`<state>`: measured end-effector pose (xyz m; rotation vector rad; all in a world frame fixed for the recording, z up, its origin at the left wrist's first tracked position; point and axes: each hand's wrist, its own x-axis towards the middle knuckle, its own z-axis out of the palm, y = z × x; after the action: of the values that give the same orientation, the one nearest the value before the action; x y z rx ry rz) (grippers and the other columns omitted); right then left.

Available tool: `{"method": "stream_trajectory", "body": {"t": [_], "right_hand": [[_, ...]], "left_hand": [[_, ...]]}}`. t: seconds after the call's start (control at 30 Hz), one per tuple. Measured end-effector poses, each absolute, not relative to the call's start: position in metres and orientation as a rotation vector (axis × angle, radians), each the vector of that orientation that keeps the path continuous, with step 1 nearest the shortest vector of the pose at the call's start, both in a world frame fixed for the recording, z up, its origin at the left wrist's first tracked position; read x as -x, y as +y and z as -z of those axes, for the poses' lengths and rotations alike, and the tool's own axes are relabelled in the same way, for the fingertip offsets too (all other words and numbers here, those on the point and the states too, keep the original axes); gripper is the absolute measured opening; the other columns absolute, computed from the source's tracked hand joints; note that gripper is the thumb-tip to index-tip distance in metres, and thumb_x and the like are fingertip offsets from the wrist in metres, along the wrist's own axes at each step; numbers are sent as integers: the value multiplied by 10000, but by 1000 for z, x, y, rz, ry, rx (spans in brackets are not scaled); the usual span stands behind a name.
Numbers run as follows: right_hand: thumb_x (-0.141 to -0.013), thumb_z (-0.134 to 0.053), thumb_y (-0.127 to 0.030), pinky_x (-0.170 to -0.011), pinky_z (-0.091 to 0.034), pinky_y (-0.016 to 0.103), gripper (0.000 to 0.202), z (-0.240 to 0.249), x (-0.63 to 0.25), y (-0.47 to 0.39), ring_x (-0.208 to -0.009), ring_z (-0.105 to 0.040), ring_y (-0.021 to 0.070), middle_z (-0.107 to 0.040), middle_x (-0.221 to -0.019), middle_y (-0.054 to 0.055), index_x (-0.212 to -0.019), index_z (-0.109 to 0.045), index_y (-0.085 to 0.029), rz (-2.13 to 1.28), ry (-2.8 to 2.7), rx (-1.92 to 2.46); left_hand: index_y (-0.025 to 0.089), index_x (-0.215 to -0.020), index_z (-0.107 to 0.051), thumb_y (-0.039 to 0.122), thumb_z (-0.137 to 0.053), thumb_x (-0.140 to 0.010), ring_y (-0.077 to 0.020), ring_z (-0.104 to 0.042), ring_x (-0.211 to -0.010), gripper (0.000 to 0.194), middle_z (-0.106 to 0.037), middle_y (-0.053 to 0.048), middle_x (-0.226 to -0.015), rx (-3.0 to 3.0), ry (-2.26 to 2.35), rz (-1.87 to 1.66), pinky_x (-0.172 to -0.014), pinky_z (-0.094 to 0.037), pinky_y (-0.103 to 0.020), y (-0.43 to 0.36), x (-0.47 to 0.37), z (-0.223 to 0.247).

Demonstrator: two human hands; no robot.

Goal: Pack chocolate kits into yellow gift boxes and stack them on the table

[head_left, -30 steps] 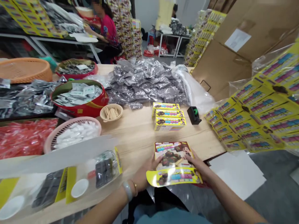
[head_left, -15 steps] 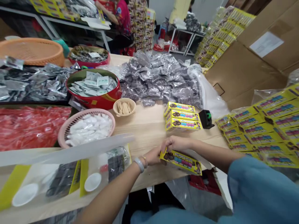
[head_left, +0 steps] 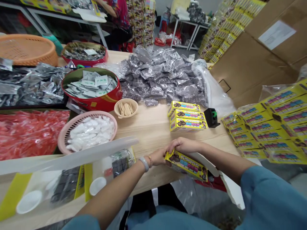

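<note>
Close to the table's near edge, a yellow printed carton (head_left: 188, 164) lies tilted between my two hands. My right hand (head_left: 181, 146) comes over the top of its left end, with fingers closed on the flap there. At the same end, my left hand (head_left: 160, 156), below a wrist with a pale bangle, grips the carton's edge; part of its fingers is hidden behind the box. Just beyond my hands, three matching yellow boxes (head_left: 188, 124) lie in a row. A black tape dispenser (head_left: 211, 118) with a green core stands at their right end.
A heap of grey packets (head_left: 160, 76) covers the back. Toothpicks fill a small bowl (head_left: 126, 108); a pink basket (head_left: 62, 140), red tub (head_left: 100, 101) and red packets (head_left: 28, 132) sit left. Stacked yellow cartons (head_left: 271, 127) and cardboard (head_left: 251, 60) stand right. Another person (head_left: 120, 16) sits behind.
The view has shifted slightly. Both hands stay at the carton's left end, and the carton has tipped a little, showing more of its printed face. The boxes beyond have not been moved.
</note>
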<state>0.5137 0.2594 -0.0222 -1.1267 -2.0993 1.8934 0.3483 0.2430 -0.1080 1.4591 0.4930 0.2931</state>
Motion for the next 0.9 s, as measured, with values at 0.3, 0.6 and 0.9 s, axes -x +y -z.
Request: {"method": "stream_trajectory", "body": {"t": [0.3, 0.6, 0.9], "right_hand": [[-752, -423, -128, -980, -175, 476, 546, 31, -484, 193, -1218, -221, 265, -294, -1341, 99, -1286, -321, -182, -611, -2795, 1473], [-736, -304, -70, -524, -415, 218, 393, -22, -587, 193, -519, -534, 107, -597, -671, 43, -1025, -558, -150, -1253, -1978, 2481], [-646, -341, -40, -353, -265, 139, 339, 1, -596, 179, -313, -348, 45, -431, -403, -72, -934, -496, -126, -1642, -1624, 2373]], "left_hand": [[179, -1134, -446, 237, -596, -641, -247, -366, -1141, 519, -420, -78, -1254, -2133, 579, -149, -951, -303, -398, 226, -360, 81], [168, -1014, -472, 318, -592, -632, -229, -508, -881, 427, -548, -82, -960, -2558, 797, 54, -755, -427, -332, 253, -352, 30], [137, -936, -504, 282, -589, -636, -245, -500, -884, 344, -543, -99, -965, -2652, 873, 204, -718, -448, -341, 241, -374, 27]]}}
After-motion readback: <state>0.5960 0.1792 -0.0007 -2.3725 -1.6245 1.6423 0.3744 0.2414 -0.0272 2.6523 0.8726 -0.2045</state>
